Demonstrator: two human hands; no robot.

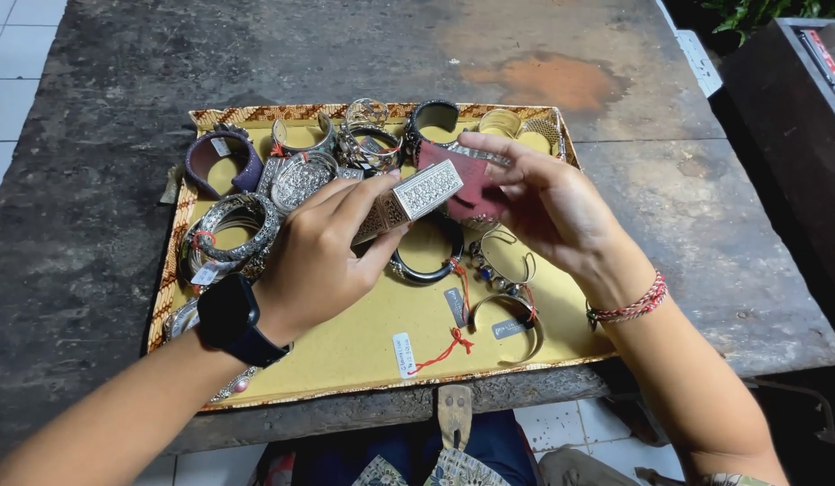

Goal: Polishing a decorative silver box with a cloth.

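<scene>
Above the tray (363,346), the left hand (318,256) is pinching a silver cuff (408,202) steady while the right hand (543,202) is pressing a red cloth (467,184) against it, seemingly polishing.

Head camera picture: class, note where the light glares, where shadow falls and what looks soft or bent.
Head view: light glints off the embossed silver box in the left hand and off the silver bangles; the forearms shade the near edge of the yellow tray; the right hand looks slightly soft; the dark table bows at the frame's edges.
</scene>
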